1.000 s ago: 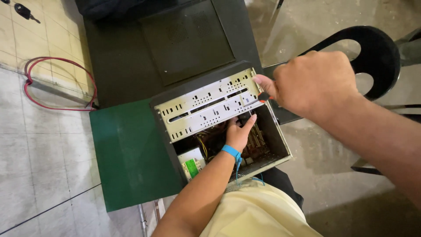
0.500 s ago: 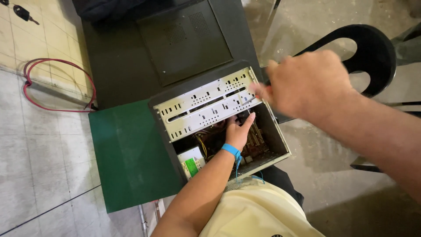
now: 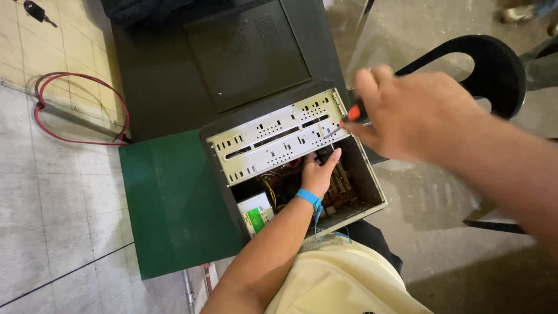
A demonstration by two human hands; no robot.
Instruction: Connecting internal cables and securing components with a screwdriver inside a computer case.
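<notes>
An open black computer case stands below me with its pale metal drive cage on top. My left hand, with a blue strap on the wrist, reaches inside the case under the cage, fingers against the parts there. What it grips, if anything, is hidden. My right hand is above the case's right edge, shut on a screwdriver with an orange and black handle. Its tip points at the right end of the cage.
A green mat lies left of the case, and a black side panel lies behind it. A red cable loops on the tiled floor at left. A black plastic chair stands at right.
My right hand has lifted a little and turned, so the screwdriver handle now shows. My left hand stays inside the case.
</notes>
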